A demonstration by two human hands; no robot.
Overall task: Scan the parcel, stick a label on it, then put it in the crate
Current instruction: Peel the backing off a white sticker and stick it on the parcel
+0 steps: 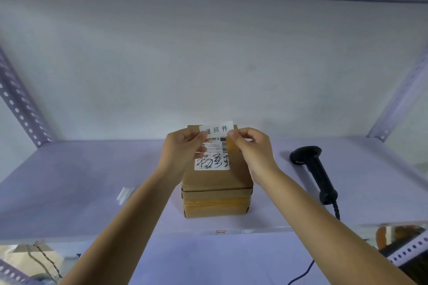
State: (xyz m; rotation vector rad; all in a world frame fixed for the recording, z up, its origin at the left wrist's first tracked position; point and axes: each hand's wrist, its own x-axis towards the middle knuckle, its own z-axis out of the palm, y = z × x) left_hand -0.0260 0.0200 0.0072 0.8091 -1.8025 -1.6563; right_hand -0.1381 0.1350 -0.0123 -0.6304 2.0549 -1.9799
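A brown cardboard parcel [216, 194] stands on the white shelf board [81, 180], with a printed shipping slip [212, 159] and black handwriting on its top. Above the parcel's far edge I hold a small white label [216, 128] with three black characters. My left hand [183, 148] pinches its left end and my right hand [251, 146] pinches its right end. The label is lifted clear of the box top. No crate is in view.
A black handheld barcode scanner [312, 169] lies on the shelf right of the parcel, its cable trailing off the front edge. A small white backing strip [125, 194] lies to the left. Perforated metal uprights [18, 99] flank the shelf, with another shelf overhead.
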